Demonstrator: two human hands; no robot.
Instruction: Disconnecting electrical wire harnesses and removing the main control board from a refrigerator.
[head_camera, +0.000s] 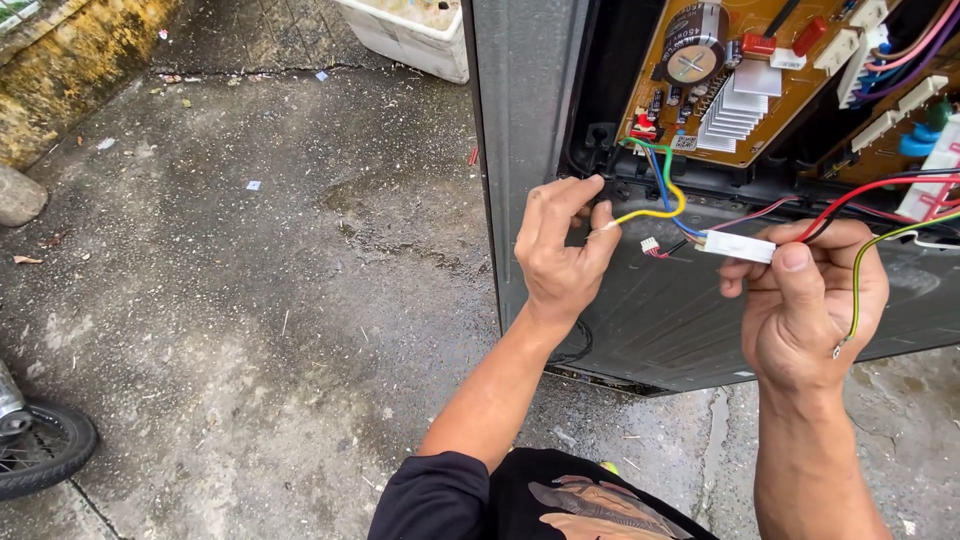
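- Yellow wire (640, 213) is pinched at its bare tip between the thumb and forefinger of the left hand (560, 250); the other fingers of that hand curl loosely above it, near the dark edge of the open panel.
- White connector (737, 246) sits between the thumb and fingertips of the right hand (805, 300), closed firmly round its right end, so its left end pokes out free.
- Long axis of the connector runs nearly level, left to right, pointing toward the left hand; the wire tip lies just to its left, near but apart.
- Blue wire (662, 190) and the yellow one loop up together from the connector's left end toward the circuit board (740, 90), with a green wire (650, 148) beside them.
- Small red-and-white plug (650, 245) dangles loose between the two hands, touching neither.
- Yellow-green striped wire (862, 275) drapes over the back of the right hand; red wires (860, 192) run off to the right.
- Orange-brown board carries a large round capacitor (692, 40) and a ribbed silver heat sink (735, 112).
- Grey metal casing (520, 110) stands on wet concrete ground (250, 280); a tyre (45, 450) shows at lower left.
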